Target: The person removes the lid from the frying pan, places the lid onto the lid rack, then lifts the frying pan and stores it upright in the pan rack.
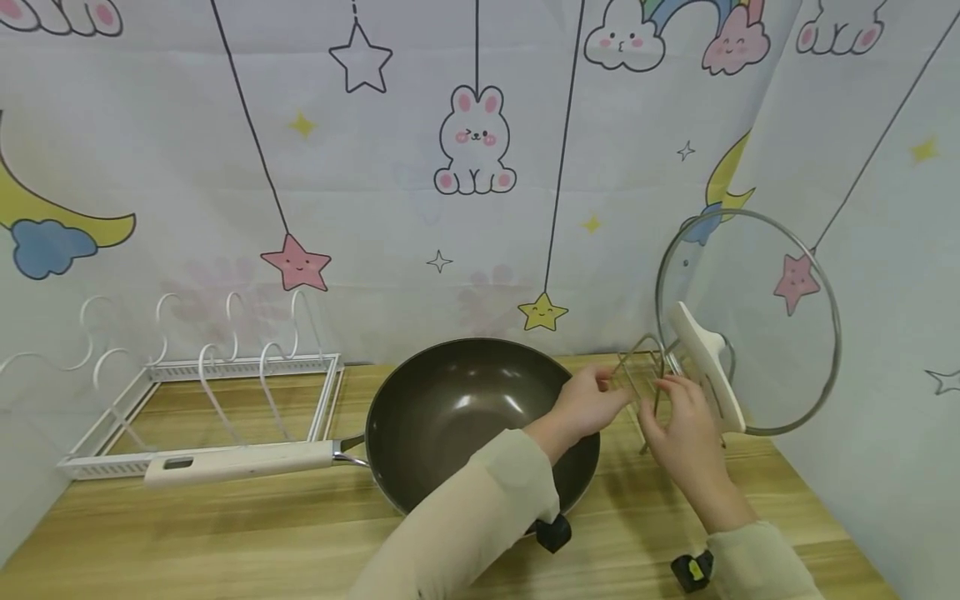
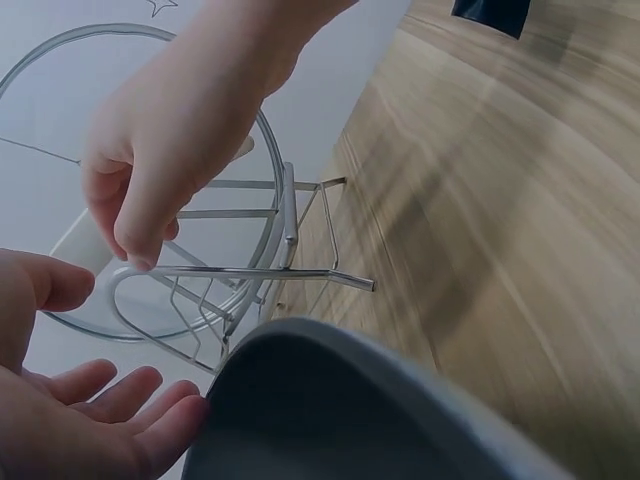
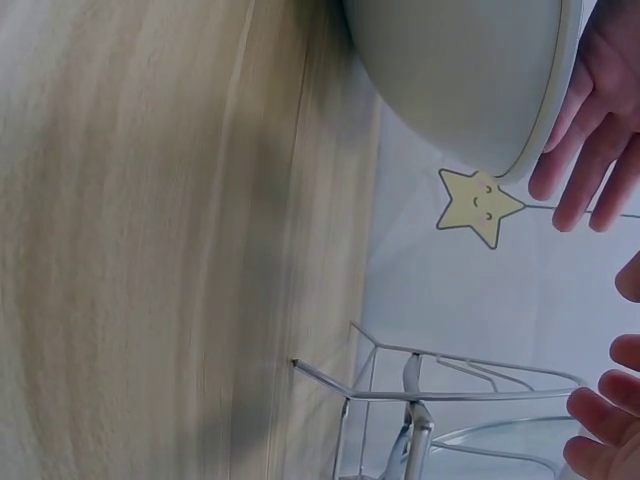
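My left hand reaches across the right rim of a dark frying pan, its fingers spread and holding nothing. Just right of it, my right hand is at a small metal wire rack, with fingers loosely bent. Its thumb tip lies close to the top of a wire loop; whether they touch I cannot tell. A glass lid with a metal rim stands on edge in the rack. Its cream handle faces my right hand. The rack's lower part is partly hidden by my hands.
The pan's cream handle points left. Behind that handle, a white rack with curved hooks stands on the wood-grain table. A patterned cloth wall rises at the back and right.
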A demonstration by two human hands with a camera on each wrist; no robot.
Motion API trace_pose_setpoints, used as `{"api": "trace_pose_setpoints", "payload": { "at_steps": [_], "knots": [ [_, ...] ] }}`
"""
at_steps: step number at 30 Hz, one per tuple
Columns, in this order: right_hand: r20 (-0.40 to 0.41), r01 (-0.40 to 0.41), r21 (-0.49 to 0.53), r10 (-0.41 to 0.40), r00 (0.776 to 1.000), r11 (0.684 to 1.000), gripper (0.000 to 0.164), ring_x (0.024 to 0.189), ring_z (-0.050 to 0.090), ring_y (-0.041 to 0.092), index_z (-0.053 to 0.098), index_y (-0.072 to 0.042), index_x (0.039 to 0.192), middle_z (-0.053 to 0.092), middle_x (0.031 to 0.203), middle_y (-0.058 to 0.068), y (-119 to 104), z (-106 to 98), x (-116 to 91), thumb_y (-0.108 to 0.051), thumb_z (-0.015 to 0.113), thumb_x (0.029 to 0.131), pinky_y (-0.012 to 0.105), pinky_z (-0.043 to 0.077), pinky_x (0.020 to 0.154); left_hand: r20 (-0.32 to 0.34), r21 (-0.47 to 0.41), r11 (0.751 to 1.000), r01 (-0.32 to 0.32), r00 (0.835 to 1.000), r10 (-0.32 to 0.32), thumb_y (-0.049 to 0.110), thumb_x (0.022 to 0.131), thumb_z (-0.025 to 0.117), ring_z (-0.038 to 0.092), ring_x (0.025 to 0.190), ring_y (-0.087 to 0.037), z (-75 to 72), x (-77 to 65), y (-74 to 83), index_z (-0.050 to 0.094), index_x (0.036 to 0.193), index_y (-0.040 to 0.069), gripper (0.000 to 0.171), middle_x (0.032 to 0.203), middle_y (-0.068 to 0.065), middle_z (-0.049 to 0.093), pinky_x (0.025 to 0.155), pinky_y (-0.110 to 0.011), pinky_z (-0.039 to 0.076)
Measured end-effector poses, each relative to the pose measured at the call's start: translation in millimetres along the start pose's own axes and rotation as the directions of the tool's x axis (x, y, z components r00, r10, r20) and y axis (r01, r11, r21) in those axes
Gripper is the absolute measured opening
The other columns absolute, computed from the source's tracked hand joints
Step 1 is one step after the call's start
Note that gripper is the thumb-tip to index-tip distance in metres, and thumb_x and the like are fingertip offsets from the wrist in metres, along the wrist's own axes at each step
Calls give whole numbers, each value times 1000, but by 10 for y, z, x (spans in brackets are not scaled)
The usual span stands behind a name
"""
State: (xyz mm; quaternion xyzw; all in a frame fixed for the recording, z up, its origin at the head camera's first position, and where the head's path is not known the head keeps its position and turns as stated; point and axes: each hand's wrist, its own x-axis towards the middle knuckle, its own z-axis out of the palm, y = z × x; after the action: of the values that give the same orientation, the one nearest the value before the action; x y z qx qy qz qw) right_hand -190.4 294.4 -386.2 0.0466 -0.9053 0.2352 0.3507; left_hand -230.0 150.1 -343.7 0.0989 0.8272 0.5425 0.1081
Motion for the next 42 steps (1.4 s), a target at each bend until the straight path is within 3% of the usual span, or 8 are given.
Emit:
{"api": "trace_pose_setpoints", "payload": {
  "at_steps": [14, 24, 42],
  "knots": [
    [106, -68, -19, 69, 992, 998, 36, 114, 49, 45, 56, 10, 114, 53, 120, 29, -57, 61, -18, -16, 59, 89, 58, 40, 95, 45, 76, 997, -23, 999, 19, 24, 84, 62, 57, 114, -21, -161, -74, -86, 55, 126, 12, 45, 124, -8, 61, 89, -32, 50],
    [177, -104, 14, 100, 979, 994, 37, 108, 52, 40, 55, 9, 117, 54, 120, 27, -145, 100, -14, -18, 58, 91, 54, 43, 91, 79, 160, 985, -61, 996, 49, 26, 86, 60, 58, 99, -18, -344, -129, -189, 51, 130, 8, 49, 117, -7, 60, 80, -31, 50],
    [232, -152, 76, 131, 964, 985, 40, 106, 55, 38, 53, 7, 122, 54, 121, 26, -233, 186, -31, -20, 57, 93, 52, 49, 83, 78, 204, 977, -71, 995, 56, 24, 87, 58, 56, 113, -26, -655, -185, -359, 47, 133, 4, 51, 130, -14, 55, 89, -39, 49]
  ]
}}
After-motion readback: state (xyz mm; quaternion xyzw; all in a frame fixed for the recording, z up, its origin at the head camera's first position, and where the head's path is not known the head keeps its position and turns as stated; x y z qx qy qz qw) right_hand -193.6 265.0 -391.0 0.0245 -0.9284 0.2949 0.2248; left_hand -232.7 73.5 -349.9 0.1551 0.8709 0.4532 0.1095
